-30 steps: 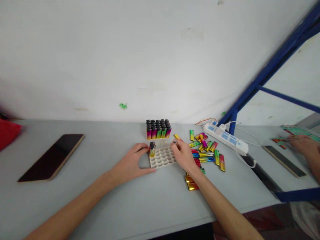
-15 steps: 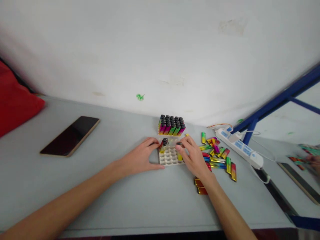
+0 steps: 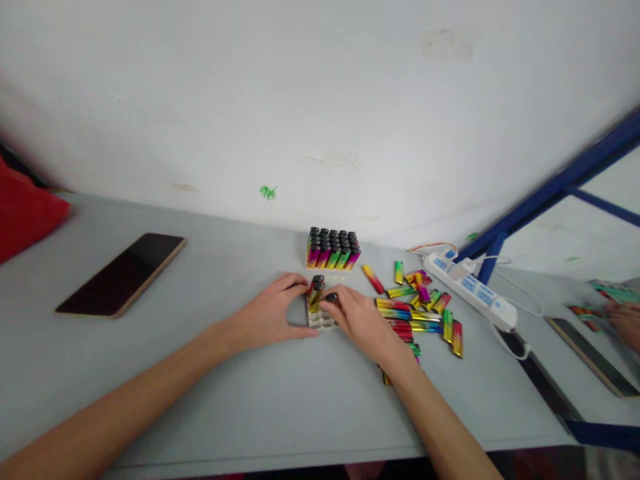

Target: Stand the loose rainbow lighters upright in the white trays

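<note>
My left hand [image 3: 270, 308] braces a white tray with round-edged slots [image 3: 316, 319] at its left side, fingers near the back corner and thumb at the front corner. A few black-topped lighters [image 3: 315, 290] stand in the tray's left column, beside those fingers. In my right hand [image 3: 357, 320], pinched between thumb and fingers, is a lighter [image 3: 331, 297] of which only the black top shows. It is over the tray, just right of the standing ones; the hand hides much of the tray. Behind, a full block of upright lighters [image 3: 333, 250] has rainbow-coloured bodies.
Loose shiny coloured lighters [image 3: 427, 319] lie scattered to the right. Beyond them is a white power strip [image 3: 470, 288] with cables, beside a blue metal frame [image 3: 530, 207]. A phone-like dark slab [image 3: 123, 275] and a red item [image 3: 27, 212] are leftward. Another person's hand [image 3: 625, 321] shows at far right.
My right hand has moved left with the lighter, from the tray's right part towards the standing lighters. My left hand keeps its place at the tray. The whole view has shifted slightly.
</note>
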Demonstrator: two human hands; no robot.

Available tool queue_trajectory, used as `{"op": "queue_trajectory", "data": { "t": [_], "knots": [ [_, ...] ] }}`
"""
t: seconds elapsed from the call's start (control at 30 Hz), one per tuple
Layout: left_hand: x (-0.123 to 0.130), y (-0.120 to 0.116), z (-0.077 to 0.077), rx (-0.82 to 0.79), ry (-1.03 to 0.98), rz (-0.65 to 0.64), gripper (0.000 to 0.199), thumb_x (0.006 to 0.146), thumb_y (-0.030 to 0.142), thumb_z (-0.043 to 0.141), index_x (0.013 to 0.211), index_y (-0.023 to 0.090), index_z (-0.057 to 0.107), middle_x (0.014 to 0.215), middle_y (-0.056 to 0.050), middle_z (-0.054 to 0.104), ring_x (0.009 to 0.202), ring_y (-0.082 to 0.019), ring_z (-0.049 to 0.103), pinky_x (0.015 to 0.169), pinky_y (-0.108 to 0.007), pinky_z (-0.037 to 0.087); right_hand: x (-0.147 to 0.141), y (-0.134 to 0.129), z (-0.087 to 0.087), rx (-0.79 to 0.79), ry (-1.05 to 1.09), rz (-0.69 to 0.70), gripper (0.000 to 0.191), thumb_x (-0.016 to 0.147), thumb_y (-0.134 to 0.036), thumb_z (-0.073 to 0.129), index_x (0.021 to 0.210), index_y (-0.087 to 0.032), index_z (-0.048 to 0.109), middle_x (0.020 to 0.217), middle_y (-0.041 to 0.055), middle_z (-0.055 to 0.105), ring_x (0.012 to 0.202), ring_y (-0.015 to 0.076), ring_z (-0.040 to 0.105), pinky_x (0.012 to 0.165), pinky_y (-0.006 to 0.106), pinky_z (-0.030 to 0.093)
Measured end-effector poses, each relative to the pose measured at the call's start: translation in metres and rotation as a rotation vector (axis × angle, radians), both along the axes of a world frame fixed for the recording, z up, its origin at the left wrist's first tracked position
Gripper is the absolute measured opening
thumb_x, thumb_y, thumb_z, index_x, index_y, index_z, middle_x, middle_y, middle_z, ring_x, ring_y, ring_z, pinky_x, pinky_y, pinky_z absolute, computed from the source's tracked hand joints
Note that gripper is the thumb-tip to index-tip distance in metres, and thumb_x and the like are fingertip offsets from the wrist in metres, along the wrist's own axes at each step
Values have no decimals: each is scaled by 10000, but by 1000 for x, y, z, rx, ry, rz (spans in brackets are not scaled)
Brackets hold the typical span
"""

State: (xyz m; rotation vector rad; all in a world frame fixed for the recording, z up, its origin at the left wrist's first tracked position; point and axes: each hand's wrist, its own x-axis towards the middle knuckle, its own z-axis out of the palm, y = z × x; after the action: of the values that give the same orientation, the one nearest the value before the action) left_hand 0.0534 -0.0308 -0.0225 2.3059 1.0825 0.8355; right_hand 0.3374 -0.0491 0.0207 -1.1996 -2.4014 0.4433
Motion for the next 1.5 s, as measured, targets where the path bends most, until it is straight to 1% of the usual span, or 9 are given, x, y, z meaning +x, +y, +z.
{"op": "queue_trajectory", "data": {
  "t": [0.23, 0.4, 0.5, 0.63, 0.87, 1.0, 1.13, 1.3, 1.5],
  "knots": [
    [-6, 6, -6, 51, 1, 8, 709, 898, 769, 1099, 1391, 285, 940, 1560, -166, 904, 1468, -479, 864, 1374, -639, 713, -18, -6, 3, 98, -237, -54, 212, 1328, -397, 797, 1303, -201, 872, 1237, 167, 910, 1170, 344, 905, 1072, 444, 696],
    [-8, 8, -13, 79, 2, 32, 673, 955, 747, 1043, 1429, 283, 933, 1573, -155, 900, 1470, -476, 871, 1356, -650, 731, 6, 7, -1, 99, -42, 7, 265, 1345, -445, 775, 1223, -233, 878, 1139, 79, 850, 1056, 261, 835, 1010, 375, 657],
    [-9, 9, -15, 83, 23, 50, 723, 973, 788, 1020, 1452, 255, 928, 1594, -165, 892, 1476, -485, 870, 1369, -667, 721, 40, 21, -6, 160, 37, -182, 297, 1368, -370, 678, 1165, -246, 857, 1105, 79, 836, 1085, 282, 813, 1048, 404, 646],
    [-10, 12, -11, 55, 39, 25, 811, 940, 891, 1013, 1430, 248, 945, 1600, -187, 900, 1472, -508, 879, 1358, -687, 727, 77, 38, -17, 149, -106, -506, 110, 1230, -339, 871, 1261, -235, 890, 1306, 176, 852, 1266, 391, 812, 1163, 522, 649],
    [-8, 12, -4, 23, 36, 33, 781, 921, 864, 1029, 1420, 268, 947, 1599, -171, 902, 1493, -499, 871, 1375, -678, 710, 77, 44, -21, 48, -192, -613, 135, 1249, -293, 790, 1271, -216, 900, 1390, 228, 888, 1390, 429, 831, 1200, 528, 632],
    [-8, 12, -5, 4, 26, 36, 798, 905, 870, 1037, 1415, 262, 950, 1588, -183, 903, 1487, -505, 873, 1370, -690, 711, 76, 46, -17, 42, -8, -616, 263, 1306, -365, 659, 1285, -236, 887, 1123, 150, 924, 1080, 370, 867, 1019, 459, 642],
    [-10, 12, -7, 15, 27, 36, 799, 921, 872, 1030, 1436, 267, 947, 1592, -182, 901, 1486, -502, 873, 1370, -687, 714, 83, 48, -12, 34, 279, -581, 385, 1226, -600, 741, 1173, -255, 904, 848, 54, 824, 795, 304, 758, 854, 409, 596],
    [-11, 10, -7, 26, 41, 29, 798, 942, 868, 1021, 1468, 275, 932, 1611, -171, 894, 1494, -490, 873, 1379, -659, 715, 78, 47, -5, -42, 539, -548, 611, 1013, -861, 873, 850, -283, 762, 785, 18, 730, 810, 265, 671, 791, 385, 564],
    [-9, 11, -9, 22, -11, 13, 834, 950, 923, 981, 1444, 253, 928, 1599, -197, 896, 1484, -510, 871, 1370, -710, 711, 56, 38, 6, -275, 863, -372, 702, 917, -960, 977, 923, -283, 787, 1009, 36, 847, 1025, 278, 817, 1030, 459, 750]
  ]
}}
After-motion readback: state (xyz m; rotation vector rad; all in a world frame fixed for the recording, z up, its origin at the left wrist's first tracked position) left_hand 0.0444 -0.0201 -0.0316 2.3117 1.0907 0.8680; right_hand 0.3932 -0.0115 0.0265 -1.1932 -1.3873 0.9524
